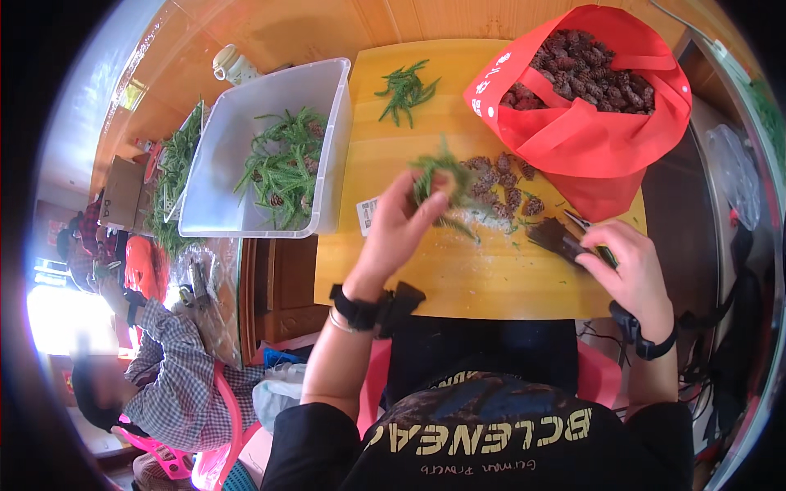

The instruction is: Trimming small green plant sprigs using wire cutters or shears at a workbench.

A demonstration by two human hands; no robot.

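My left hand [401,217] is raised over the middle of the yellow table, its fingers closed on a green needle-leaf sprig [426,176] that is smeared by motion. My right hand [626,266] is at the table's right side, thumb and fingers pinched at the end of a dark brown bundle of thin strands [555,237]. A tool's silver tip [576,218] and a green-and-black handle [607,256] show beside and under these fingers; what exactly they grip is hidden. Several small pinecones [501,182], dusted white, lie between my hands.
A red bag [610,135] full of pinecones [589,74] stands at the back right. A clear plastic bin [214,184] at left holds sprigs with pinecones. More sprigs [407,90] lie at the back of the table [385,286]. Another person [184,368] sits at the left.
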